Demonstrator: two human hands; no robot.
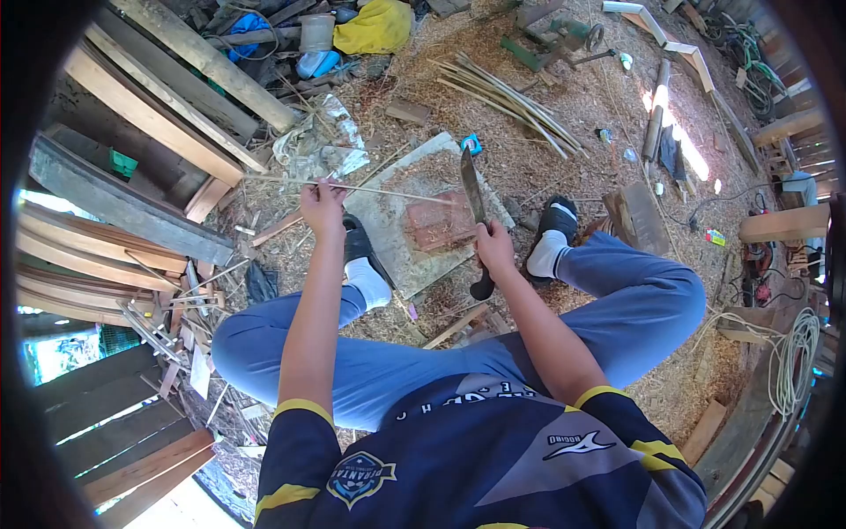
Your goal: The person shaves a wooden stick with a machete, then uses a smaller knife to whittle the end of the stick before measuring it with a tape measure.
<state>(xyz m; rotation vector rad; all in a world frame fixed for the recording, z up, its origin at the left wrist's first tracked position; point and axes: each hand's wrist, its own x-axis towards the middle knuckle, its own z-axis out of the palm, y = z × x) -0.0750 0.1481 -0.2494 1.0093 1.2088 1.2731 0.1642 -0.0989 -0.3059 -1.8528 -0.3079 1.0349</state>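
Note:
My left hand (323, 208) is closed round a thin, pale stick (392, 192), which runs from the upper left of the hand rightward over a reddish block (439, 220). The block lies on a grey board (414, 264) between my feet. In my right hand (495, 249) is a large knife (473, 189), gripped near the handle, its blade pointing away from me and its dark handle end showing below the hand. The stick's right end comes close to the blade; whether they touch is hard to tell.
Several long split sticks (511, 101) lie ahead on the shavings-covered ground. A green metal tool (551, 40) stands beyond them. Curved planks (132, 203) lean at left, near a crumpled clear plastic sheet (322, 141). A coiled pale cable (793, 361) hangs at right.

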